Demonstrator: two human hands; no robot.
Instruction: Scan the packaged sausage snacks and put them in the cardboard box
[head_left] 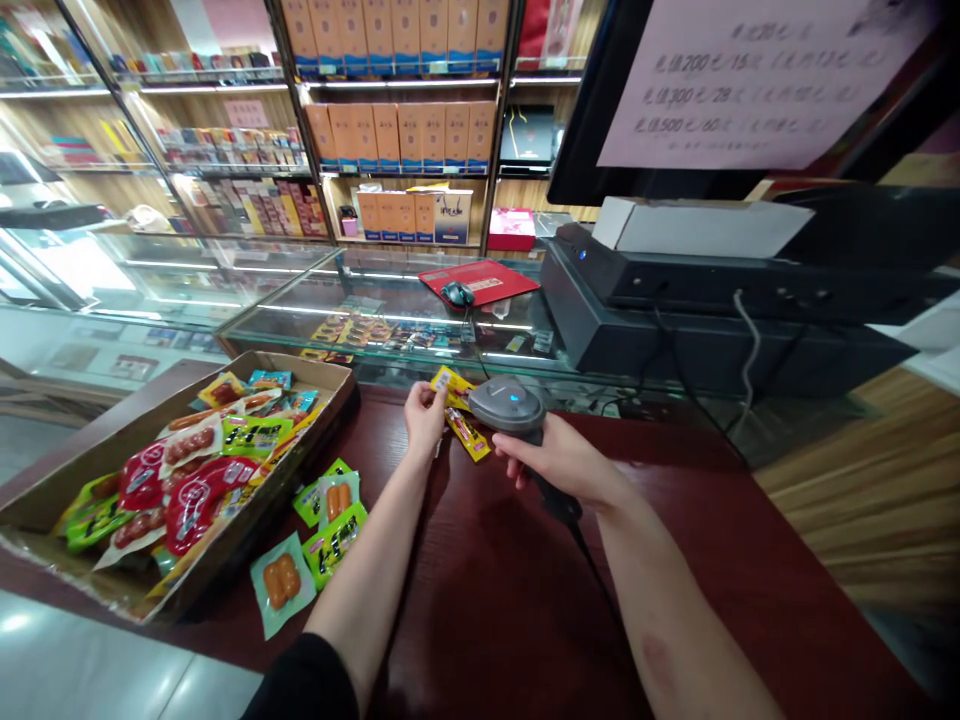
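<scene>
My right hand [536, 455] is wrapped round the handle of a dark grey barcode scanner [508, 402], whose small blue light is lit. Its head points left toward a yellow snack packet [452, 384], which my left hand [426, 412] pinches by one edge. Just below, a second yellow packet [466, 433] lies on the dark red wooden counter [480, 600]. Left of my left forearm are several green packets [335, 545] and clear packs of small sausages [282, 580]. The scanner's cable runs down beneath my right forearm.
An open cardboard box [187, 590] full of packaged snacks stands on the left. Behind the counter is a glass display case [292, 300], with a computer mouse [457, 293] on a red mat [495, 285]. A monitor [581, 150] and black machines [592, 320] stand at the right.
</scene>
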